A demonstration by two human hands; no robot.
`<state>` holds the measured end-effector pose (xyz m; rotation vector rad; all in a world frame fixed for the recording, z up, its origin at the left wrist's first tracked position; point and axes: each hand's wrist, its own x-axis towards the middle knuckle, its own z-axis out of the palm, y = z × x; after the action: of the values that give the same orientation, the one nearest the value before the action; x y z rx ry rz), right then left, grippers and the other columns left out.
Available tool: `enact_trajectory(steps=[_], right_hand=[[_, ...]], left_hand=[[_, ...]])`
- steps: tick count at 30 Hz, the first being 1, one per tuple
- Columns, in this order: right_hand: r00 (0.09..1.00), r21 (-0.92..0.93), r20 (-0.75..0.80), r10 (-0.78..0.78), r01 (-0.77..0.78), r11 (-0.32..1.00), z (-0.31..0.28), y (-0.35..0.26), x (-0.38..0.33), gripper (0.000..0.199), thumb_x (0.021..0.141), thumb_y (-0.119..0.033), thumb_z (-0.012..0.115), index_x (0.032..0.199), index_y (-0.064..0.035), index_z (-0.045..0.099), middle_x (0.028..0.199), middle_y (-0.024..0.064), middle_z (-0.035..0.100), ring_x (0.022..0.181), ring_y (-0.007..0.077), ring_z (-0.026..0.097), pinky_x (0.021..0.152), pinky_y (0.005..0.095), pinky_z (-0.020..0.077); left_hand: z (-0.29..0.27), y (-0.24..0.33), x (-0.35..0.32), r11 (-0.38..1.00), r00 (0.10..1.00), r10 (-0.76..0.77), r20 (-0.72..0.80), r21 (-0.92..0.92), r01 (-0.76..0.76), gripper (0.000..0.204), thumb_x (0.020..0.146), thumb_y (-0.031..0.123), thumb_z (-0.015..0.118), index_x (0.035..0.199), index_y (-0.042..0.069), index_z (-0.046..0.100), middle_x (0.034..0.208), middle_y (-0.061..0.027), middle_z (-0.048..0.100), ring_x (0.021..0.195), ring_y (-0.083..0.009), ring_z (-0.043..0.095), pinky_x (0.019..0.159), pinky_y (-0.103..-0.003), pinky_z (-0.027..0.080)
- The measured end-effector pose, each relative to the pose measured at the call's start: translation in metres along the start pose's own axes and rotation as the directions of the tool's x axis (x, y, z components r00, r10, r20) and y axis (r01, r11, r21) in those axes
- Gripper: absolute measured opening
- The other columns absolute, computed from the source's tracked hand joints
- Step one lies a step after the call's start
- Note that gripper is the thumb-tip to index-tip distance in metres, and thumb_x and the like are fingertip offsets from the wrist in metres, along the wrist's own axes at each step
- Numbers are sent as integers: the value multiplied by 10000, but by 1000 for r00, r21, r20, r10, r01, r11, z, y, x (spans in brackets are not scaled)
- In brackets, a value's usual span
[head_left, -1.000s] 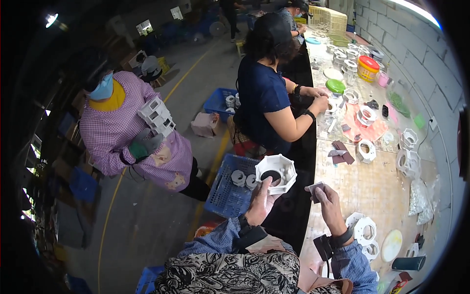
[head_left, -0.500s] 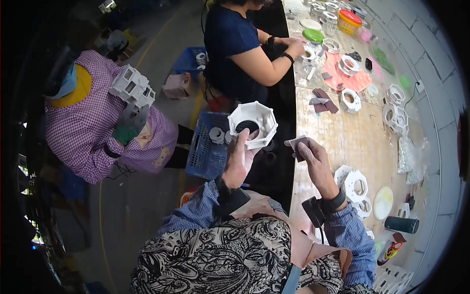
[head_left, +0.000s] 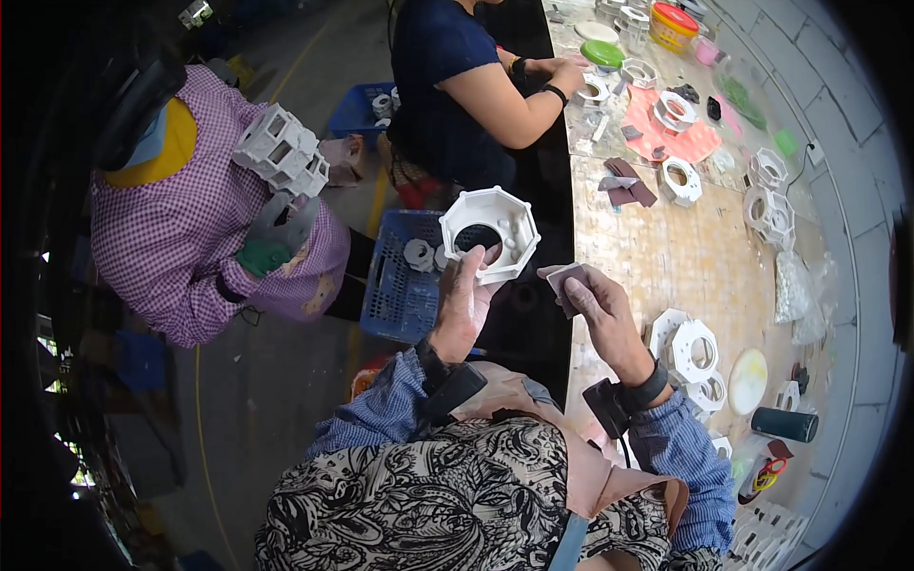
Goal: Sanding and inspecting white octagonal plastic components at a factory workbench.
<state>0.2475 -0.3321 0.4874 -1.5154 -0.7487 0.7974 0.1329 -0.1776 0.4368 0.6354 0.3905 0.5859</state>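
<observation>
My left hand (head_left: 464, 306) holds up a white octagonal plastic ring (head_left: 489, 233) with a round hole in its middle, gripping its lower edge. To its right, my right hand (head_left: 600, 309) pinches a small folded piece of dark sandpaper (head_left: 566, 283), a short gap away from the ring. Both hands hover over the dark front edge of the workbench (head_left: 666, 257).
Several more white octagonal rings (head_left: 693, 352) lie on the bench by my right wrist, with others (head_left: 773, 211) farther back. A blue crate (head_left: 400, 281) stands below. One person in dark blue (head_left: 447, 86) works at the bench; another in pink check (head_left: 190, 219) holds a white part.
The view has shifted, so the hands sit lower in the picture. The ring stays in my left hand and the sandpaper in my right, still a little apart.
</observation>
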Motion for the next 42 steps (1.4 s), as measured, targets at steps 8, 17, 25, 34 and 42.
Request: enact_trajectory(steps=[8, 17, 25, 34, 42], right_hand=[[997, 63, 69, -28, 23, 998, 8, -11, -11, 249, 947, -193, 463, 980, 24, 581, 821, 40, 575, 669, 83, 469, 612, 236, 404], [956, -294, 207, -208, 263, 919, 13, -25, -29, 156, 875, -122, 522, 927, 10, 586, 1324, 198, 459, 879, 357, 587, 774, 373, 467], [924, -422, 223, -312, 380, 823, 16, -12, -29, 154, 845, -138, 565, 915, -2, 574, 1351, 236, 403, 908, 423, 573, 783, 430, 476], [938, -485, 267, -222, 330, 810, 19, -9, -36, 142, 878, -140, 539, 934, -18, 587, 1371, 210, 395, 944, 400, 586, 794, 409, 484], [924, -530, 297, -241, 369, 764, 20, -3, -40, 141, 859, -126, 564, 956, -29, 593, 1356, 207, 408, 876, 382, 608, 756, 405, 503]], left_hand=[[5, 0, -10, 1000, 1000, 20, -20, 21, -20, 158, 903, 187, 547, 958, 49, 494, 1132, -153, 556, 1128, -244, 533, 987, -398, 431], [6, -6, -25, 998, 1000, 23, -7, 59, -23, 123, 899, 170, 538, 919, 51, 511, 1135, -159, 566, 1093, -243, 549, 965, -402, 448], [12, -12, -29, 994, 999, 22, 39, 104, -26, 83, 900, 154, 539, 914, 75, 519, 1134, -143, 573, 1075, -222, 559, 949, -398, 461], [-15, -30, -32, 970, 997, -31, 68, 243, 14, 321, 938, 308, 475, 1168, 84, 485, 1269, -116, 489, 1163, -211, 472, 1010, -347, 364], [-61, -35, -46, 595, 926, -16, 376, 748, -293, 437, 968, 291, 435, 1318, 34, 381, 1341, -93, 421, 1212, -209, 424, 1078, -346, 311]])
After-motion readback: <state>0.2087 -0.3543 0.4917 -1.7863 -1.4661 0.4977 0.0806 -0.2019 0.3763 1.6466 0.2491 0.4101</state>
